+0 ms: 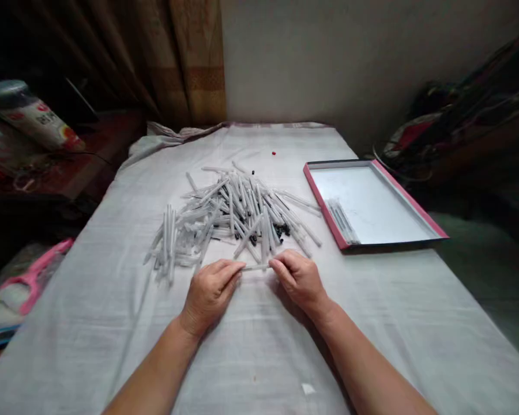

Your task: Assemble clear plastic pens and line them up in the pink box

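A heap of clear plastic pen tubes (231, 216) lies on a white cloth (251, 340) covering the table. Small black caps (281, 230) sit among them. My left hand (210, 294) and my right hand (300, 279) rest just in front of the heap. Both pinch the ends of one clear tube (256, 267) held level between them, fingers closed on it.
A shallow pink-edged tray (400, 199) lies to the right, with a few assembled pens (342, 220) in its near-left corner. A tiny red piece (274, 153) sits at the far side of the cloth. Curtains, bags and clutter surround the table.
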Available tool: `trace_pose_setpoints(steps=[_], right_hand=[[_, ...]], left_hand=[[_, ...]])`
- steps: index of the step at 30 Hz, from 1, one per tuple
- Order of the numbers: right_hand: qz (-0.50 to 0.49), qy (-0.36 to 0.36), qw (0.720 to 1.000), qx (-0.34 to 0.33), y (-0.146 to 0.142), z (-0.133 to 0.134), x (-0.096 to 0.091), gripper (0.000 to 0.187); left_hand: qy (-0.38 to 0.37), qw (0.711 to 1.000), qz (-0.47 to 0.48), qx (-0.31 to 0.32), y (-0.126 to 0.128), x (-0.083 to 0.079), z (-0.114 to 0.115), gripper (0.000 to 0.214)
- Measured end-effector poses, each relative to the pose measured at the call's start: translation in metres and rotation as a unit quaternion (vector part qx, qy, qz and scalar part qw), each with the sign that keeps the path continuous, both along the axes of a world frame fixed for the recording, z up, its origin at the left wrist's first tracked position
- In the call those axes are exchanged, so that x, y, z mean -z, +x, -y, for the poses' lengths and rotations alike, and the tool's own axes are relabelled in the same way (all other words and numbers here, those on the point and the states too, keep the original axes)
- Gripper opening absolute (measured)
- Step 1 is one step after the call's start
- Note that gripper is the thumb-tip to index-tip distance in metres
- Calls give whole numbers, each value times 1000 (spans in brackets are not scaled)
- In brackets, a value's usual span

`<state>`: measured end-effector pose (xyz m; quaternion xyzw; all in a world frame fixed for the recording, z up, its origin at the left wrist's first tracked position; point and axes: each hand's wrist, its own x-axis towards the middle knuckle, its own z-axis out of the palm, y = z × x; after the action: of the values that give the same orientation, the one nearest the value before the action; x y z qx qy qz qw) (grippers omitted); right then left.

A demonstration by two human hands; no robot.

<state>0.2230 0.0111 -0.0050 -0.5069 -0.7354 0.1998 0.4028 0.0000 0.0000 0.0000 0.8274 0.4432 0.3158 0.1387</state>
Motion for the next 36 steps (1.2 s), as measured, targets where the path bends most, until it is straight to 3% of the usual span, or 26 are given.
trace_pose_setpoints(steps=[6, 12, 16, 22, 31, 36], right_hand=[[-10, -32, 999, -11, 3, 0, 1, 44], [-77, -104, 991, -39, 4, 3, -1, 20], [-65, -70, 994, -49, 4, 3, -4, 15], [-13, -114, 991, -71, 6, 1, -7, 38], [-84, -128, 986, -59, 4, 4, -4, 11], [-56, -129, 989, -42, 4, 2, -2, 29]], left_hand=[[-13, 1000, 11, 14, 3, 3, -1, 23], [-43, 999, 31, -1, 1, 0, -2, 24], [-45, 998, 36, -2, -1, 1, -3, 24], [-56, 997, 38, 22, -2, 2, -3, 24], [-63, 997, 45, 9, -2, 2, -3, 24], [-69, 997, 39, 16, -2, 3, -3, 24]])
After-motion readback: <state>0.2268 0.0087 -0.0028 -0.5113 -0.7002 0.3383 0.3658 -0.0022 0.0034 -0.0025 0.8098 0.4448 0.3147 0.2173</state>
